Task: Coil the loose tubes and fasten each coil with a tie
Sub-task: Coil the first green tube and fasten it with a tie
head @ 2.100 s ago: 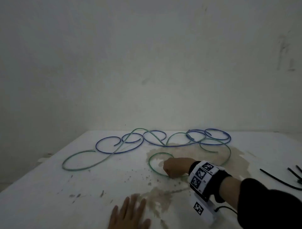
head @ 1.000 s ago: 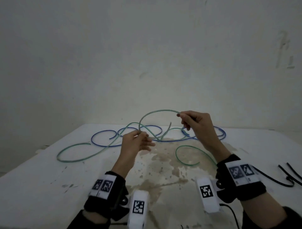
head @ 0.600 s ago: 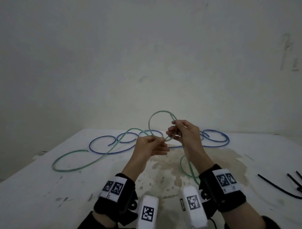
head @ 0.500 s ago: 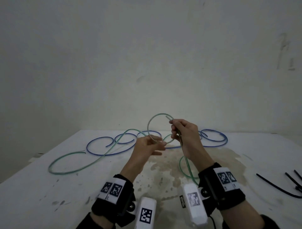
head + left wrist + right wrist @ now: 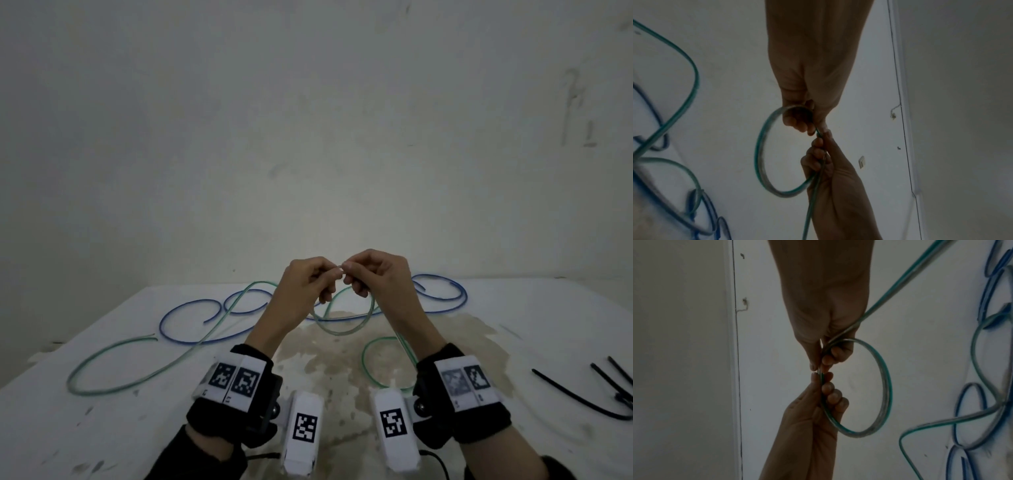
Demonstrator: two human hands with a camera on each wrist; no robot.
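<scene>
A thin green tube runs across the white table (image 5: 102,431) and rises to my hands. Both hands are held up above the table's middle with fingertips meeting. My left hand (image 5: 323,274) and right hand (image 5: 352,272) each pinch the green tube where it crosses itself, closing a small loop (image 5: 342,333) that hangs below them. The wrist views show the same green loop (image 5: 760,154) (image 5: 887,386) between the left hand (image 5: 809,125) and the right hand (image 5: 822,360). A long tail runs down past my right wrist. A blue tube (image 5: 191,341) lies loose in curls behind.
Several black ties (image 5: 579,399) lie on the table at the right edge. A brown stain (image 5: 342,363) covers the table's middle. A pale wall stands close behind the table. The green tube's far end curves at the left front (image 5: 78,389).
My right hand picked the green tube off the table and the left joined it. The loop, standing above my hands half a second ago, now hangs below them, and my fingertips have come together.
</scene>
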